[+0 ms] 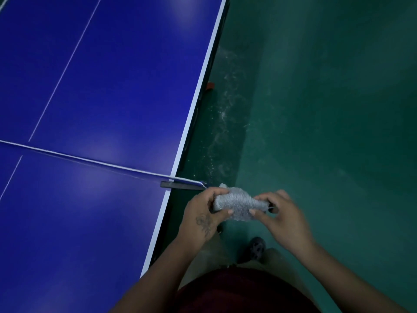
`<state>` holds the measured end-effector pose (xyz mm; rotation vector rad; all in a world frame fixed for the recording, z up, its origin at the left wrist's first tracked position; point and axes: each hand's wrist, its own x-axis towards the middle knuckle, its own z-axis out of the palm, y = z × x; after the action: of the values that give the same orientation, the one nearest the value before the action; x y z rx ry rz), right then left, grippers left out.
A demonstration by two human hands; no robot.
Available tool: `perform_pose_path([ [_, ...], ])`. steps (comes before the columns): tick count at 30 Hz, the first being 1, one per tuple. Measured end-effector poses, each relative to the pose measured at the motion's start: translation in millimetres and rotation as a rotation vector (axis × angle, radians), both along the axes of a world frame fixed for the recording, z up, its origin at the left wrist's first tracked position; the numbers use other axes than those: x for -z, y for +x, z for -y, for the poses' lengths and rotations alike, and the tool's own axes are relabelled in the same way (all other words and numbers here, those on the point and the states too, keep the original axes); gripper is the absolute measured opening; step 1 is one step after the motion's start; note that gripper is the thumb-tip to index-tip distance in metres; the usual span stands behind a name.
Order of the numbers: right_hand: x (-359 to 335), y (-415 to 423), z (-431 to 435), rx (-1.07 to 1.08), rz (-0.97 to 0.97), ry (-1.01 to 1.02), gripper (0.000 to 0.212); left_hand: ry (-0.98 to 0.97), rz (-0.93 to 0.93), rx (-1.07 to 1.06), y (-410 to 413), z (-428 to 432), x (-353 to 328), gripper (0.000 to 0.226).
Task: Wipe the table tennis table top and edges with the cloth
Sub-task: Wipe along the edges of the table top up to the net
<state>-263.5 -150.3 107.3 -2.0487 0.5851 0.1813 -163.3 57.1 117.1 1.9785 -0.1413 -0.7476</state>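
Both hands grasp the grey cloth, bunched into a short roll and held in the air just off the side of the table, near the net post. The left hand curls its fingers round one end, the thumb pressed against the underside; the right hand pinches the other end, and its fingertips hide that end of the roll. The table tennis table is cut off at the top, left and bottom of the view. Its white side edge runs diagonally, touched by neither hand. The net is blurred into a thin pale line. Open green floor lies to the right, with faint pale smears near the table. One dark shoe shows below the hands.
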Motion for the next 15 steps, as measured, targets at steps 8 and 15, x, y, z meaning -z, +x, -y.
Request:
perform_pose_path([
  [8,-15,75,-6,0.132,0.043,0.11,0.017,0.037,0.078,0.275,101,4,19,0.032],
  [15,-8,141,-25,0.364,0.006,0.085,0.028,0.068,0.122,0.541,191,11,38,0.036],
])
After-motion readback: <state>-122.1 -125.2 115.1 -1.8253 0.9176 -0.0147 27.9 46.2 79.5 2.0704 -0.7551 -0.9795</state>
